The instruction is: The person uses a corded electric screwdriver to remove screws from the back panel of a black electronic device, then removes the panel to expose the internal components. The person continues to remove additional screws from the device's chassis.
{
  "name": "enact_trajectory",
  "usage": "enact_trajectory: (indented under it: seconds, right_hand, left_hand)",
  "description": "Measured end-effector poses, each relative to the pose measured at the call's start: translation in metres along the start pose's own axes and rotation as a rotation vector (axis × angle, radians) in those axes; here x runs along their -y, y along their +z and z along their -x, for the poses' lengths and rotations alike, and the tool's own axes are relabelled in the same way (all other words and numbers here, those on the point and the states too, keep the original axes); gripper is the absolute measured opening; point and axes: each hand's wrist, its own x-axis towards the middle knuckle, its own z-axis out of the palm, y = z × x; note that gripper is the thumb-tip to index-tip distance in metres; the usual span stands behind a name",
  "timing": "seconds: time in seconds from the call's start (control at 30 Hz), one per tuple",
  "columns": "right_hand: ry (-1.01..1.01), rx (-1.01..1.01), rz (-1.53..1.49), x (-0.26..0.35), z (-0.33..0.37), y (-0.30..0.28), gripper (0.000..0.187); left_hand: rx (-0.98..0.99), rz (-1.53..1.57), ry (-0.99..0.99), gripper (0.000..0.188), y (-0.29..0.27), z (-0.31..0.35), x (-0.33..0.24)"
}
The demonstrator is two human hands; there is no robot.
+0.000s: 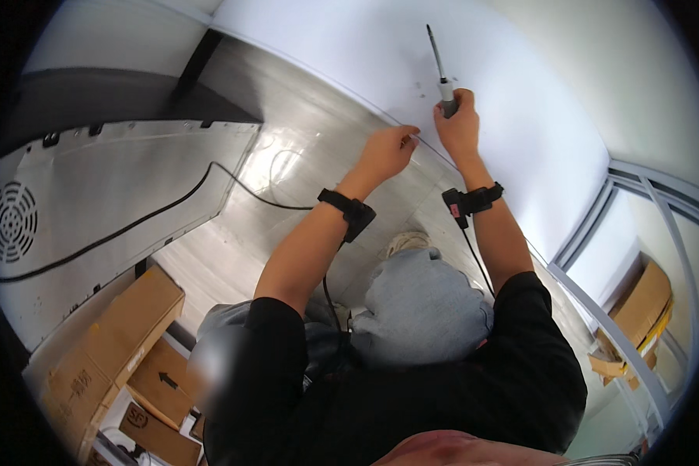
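My right hand (460, 133) grips a screwdriver (446, 90) by its grey and white handle. The thin metal shaft points up and away from me, over a large white panel (528, 101). Beside it, to the left, is my left hand (387, 152) at the panel's near edge. Its fingers are curled in with thumb and forefinger close together, and whatever they hold, if anything, is too small to make out. A few small dark specks (421, 89) show on the panel near the screwdriver.
A metal casing (124, 186) with a round vent stands at left, a black cable (151, 216) running across it. Cardboard boxes (116, 334) sit at lower left. At right are a grey metal frame (598, 311) and another cardboard box (637, 318). Light floor (295, 109) lies between.
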Motion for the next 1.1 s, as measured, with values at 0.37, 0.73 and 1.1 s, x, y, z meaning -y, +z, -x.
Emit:
enact_trajectory:
  seconds: [0.37,0.73,1.1]
  right_hand:
    - [-0.099,-0.001,0.255,-0.003,-0.01,0.029,0.037]
    - [-0.132,-0.006,0.089,0.036,-0.012,-0.013,0.042]
    - [-0.47,0.519,-0.59,0.351,0.074,-0.064,0.039]
  left_hand:
    - [-0.202,0.187,-0.169,0.02,-0.078,0.06,0.02]
    - [-0.288,0.219,-0.143,0.02,-0.155,0.118,0.012]
    - [-0.391,0.57,0.058,0.02,-0.305,0.245,-0.06]
